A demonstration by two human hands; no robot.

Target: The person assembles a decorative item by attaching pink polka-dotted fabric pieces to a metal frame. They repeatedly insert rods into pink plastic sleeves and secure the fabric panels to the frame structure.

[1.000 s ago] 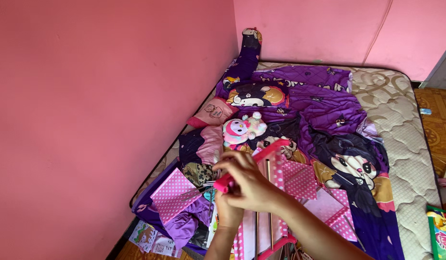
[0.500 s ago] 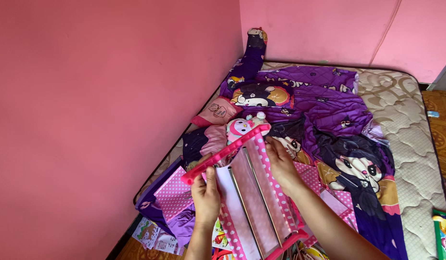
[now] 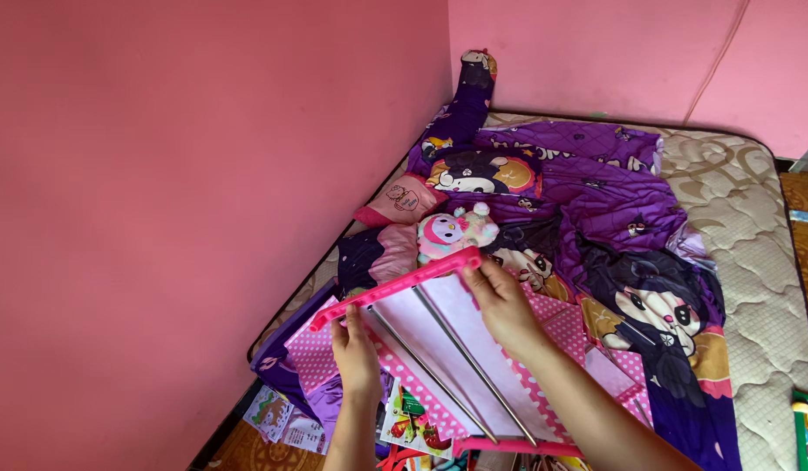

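Now pink bar (image 3: 395,286) crosswise, right end higher.

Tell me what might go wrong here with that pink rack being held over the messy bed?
The thin metal rods might slip out of the pink plastic end bar, since the left hand and right hand grip only that end. The pink polka-dot fabric panel could snag on loose panels below. The pink plush toy sits close and could get knocked.

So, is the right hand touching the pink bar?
Touching. The head view shows the right hand with its fingertips resting on the right end of the pink bar, no gap between them.
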